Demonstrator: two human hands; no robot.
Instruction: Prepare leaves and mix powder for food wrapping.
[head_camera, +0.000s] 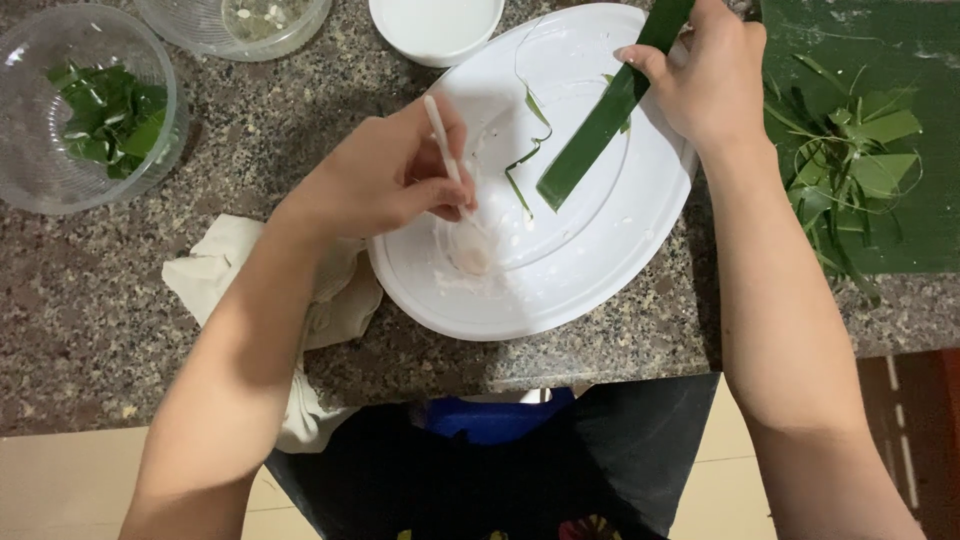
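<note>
My left hand (385, 175) grips a white plastic spoon (455, 190), its bowl resting on a smear of white paste at the near left of a large white plate (600, 255). My right hand (705, 80) holds a long green leaf strip (590, 135) slanting down over the middle of the plate. Thin green leaf slivers (525, 150) lie on the plate beside the strip.
A clear bowl of folded green leaves (95, 115) stands far left, another clear bowl (235, 25) and a small white bowl (435, 25) at the back. A large green leaf with trimmings (855, 150) lies right. A cream cloth (225, 270) sits by the granite counter edge.
</note>
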